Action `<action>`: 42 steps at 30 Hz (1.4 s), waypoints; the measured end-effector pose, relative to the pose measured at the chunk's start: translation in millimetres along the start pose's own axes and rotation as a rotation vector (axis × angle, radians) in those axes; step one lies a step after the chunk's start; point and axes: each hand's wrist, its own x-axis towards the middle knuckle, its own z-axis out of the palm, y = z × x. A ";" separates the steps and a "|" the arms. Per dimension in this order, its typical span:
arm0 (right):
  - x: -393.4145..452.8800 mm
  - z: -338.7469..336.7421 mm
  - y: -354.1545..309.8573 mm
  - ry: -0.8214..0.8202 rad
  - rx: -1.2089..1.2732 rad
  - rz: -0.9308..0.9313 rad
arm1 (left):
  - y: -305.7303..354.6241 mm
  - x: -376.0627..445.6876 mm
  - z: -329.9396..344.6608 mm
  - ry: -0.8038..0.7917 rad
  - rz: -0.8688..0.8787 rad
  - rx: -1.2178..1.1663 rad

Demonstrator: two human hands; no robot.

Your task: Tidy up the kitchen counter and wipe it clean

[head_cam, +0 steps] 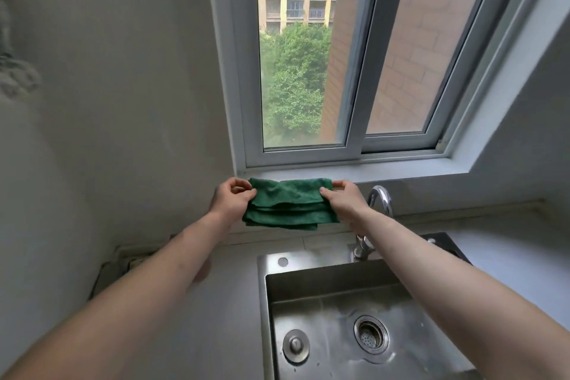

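A folded dark green cloth [290,205] hangs stretched between both hands, just below the window sill [401,171] and above the back of the counter. My left hand [233,199] pinches the cloth's left upper corner. My right hand [340,199] pinches its right upper corner. The lower folds of the cloth droop free. The grey counter [228,302] runs below my left forearm.
A steel sink [324,296] with a drain strainer [371,337] and a plug [296,344] lies below right. A chrome tap [381,197] rises just right of my right hand. The window fills the wall behind. A socket or cable sits at the counter's back left corner [132,261].
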 end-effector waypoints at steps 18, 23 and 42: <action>157.6 15.2 -30.1 0.028 -0.162 0.063 | 14.4 125.9 76.8 0.000 0.003 0.248; 197.0 31.9 -23.4 0.049 -0.234 0.066 | 3.5 162.1 89.5 0.016 0.008 0.369; 145.8 54.4 4.3 -0.120 -0.652 -0.352 | -15.1 108.2 78.1 -0.101 0.393 0.978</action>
